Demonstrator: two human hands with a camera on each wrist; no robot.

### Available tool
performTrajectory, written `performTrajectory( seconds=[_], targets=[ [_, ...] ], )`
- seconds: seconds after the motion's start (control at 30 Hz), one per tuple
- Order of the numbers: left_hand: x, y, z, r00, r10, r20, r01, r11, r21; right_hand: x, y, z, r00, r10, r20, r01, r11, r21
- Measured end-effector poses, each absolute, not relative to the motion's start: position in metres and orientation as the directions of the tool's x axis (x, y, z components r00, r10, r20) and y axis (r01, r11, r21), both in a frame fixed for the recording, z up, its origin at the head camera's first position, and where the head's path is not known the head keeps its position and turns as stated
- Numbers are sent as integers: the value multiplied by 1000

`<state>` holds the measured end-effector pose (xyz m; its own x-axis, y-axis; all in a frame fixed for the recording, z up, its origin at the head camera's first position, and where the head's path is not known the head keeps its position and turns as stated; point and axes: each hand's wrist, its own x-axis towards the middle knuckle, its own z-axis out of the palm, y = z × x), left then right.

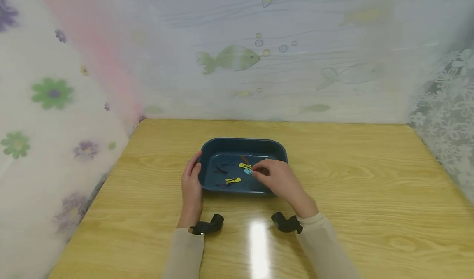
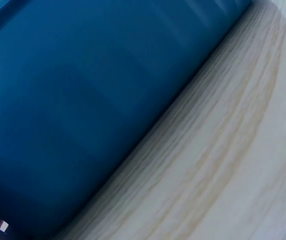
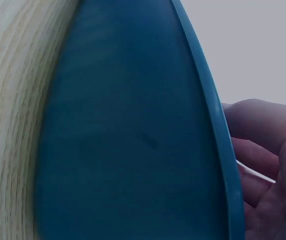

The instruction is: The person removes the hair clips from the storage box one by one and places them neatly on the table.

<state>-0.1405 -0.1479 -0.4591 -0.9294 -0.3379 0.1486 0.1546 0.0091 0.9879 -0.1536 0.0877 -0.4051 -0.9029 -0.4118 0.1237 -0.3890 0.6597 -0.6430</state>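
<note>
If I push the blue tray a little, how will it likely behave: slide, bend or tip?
The blue tray will probably slide rather than tip, because it looks low and wide on the table. It is likely stiff, as its walls stand up evenly. The nearer yellow clip may shift, since it seems to lie loose inside.

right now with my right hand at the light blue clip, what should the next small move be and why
I'd probably lift the light blue clip gently straight up: the right hand seems to pinch its end, a yellow clip lies close by and might shift in a sideways drag, and the left hand rests against the left side of the tray, which should help steady it.
</note>
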Motion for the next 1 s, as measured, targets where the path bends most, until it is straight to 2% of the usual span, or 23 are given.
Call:
performTrajectory(
  seconds=[0.3,0.73,1.0],
  targets=[
    [-132,-142,-440,-940,-323,110,122,-18,992,-154,91,-405,-899,-433,70,-374,672,-639],
    [-132,-139,-439,-934,-345,99,111,-15,994,-162,112,-403,-900,-430,65,-346,619,-705],
    [-133,-141,-442,-933,-347,99,112,-19,993,-166,125,-399,-933,-321,163,-337,619,-710]
  ],
)
